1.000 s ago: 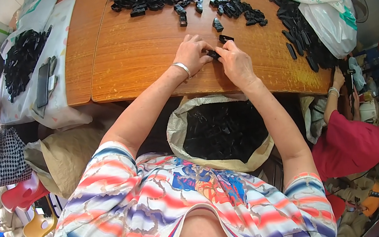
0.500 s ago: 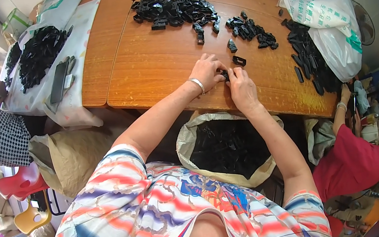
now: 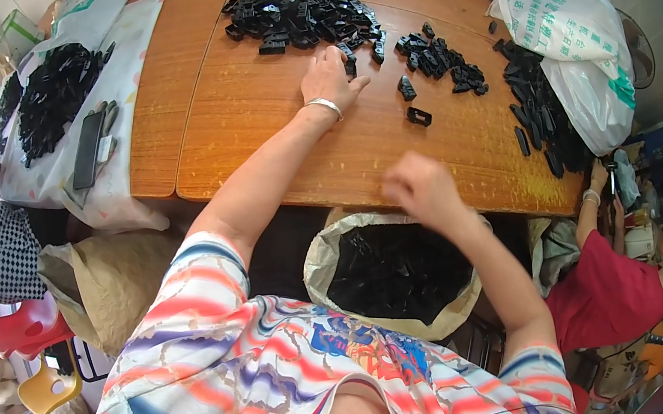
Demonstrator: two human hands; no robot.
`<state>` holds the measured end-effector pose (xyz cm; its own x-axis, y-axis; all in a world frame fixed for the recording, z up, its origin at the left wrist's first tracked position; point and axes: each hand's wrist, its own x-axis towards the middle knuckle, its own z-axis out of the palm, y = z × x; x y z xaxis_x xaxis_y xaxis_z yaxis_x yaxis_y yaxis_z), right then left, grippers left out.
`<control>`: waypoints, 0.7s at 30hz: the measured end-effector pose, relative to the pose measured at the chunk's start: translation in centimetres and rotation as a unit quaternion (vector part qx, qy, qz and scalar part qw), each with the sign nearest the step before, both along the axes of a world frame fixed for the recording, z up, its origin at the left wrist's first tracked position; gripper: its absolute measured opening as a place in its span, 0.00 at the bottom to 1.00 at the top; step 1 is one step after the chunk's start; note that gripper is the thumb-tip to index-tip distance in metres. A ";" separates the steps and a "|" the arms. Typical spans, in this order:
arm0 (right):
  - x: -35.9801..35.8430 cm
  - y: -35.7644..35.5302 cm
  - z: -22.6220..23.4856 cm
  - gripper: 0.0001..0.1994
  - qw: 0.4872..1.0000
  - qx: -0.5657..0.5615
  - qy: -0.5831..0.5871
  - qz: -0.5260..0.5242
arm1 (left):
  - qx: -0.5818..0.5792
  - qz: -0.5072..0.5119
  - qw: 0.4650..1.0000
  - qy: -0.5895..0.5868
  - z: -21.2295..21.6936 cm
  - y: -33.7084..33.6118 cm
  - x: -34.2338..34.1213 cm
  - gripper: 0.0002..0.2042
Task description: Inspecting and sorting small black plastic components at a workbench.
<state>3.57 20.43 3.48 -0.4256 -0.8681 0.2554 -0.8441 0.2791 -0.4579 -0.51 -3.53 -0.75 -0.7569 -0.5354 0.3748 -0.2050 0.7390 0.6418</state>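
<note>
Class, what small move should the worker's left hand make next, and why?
Perhaps the left hand should draw the black piece nearer: the hand is at that piece, beside the large black pile, though its grip is unclear.

This looks like a workshop, with small black parts (image 3: 293, 18) heaped on a scuffed wooden bench (image 3: 214, 121), an open sack (image 3: 320, 274) of black pieces (image 3: 399, 274) and co-workers (image 3: 606, 298) either side.

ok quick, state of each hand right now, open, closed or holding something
Left hand: at a black piece by the pile; grip cannot be told.
Right hand: blurred, partly curled; cannot tell if it holds anything.
</note>
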 end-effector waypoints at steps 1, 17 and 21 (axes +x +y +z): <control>-2.8 -1.6 -0.4 0.05 0.999 -0.026 0.026 -0.015 | 0.003 -0.001 1.000 0.001 -0.4 0.2 -0.5 0.21; -17.8 -15.4 -0.8 0.08 0.957 0.188 0.184 -0.124 | -0.041 -0.097 0.993 0.057 -1.7 -1.0 2.4 0.08; -13.8 -10.6 -0.6 0.15 0.983 0.052 0.076 -0.157 | -0.045 -0.129 0.989 0.058 -1.4 0.1 4.0 0.08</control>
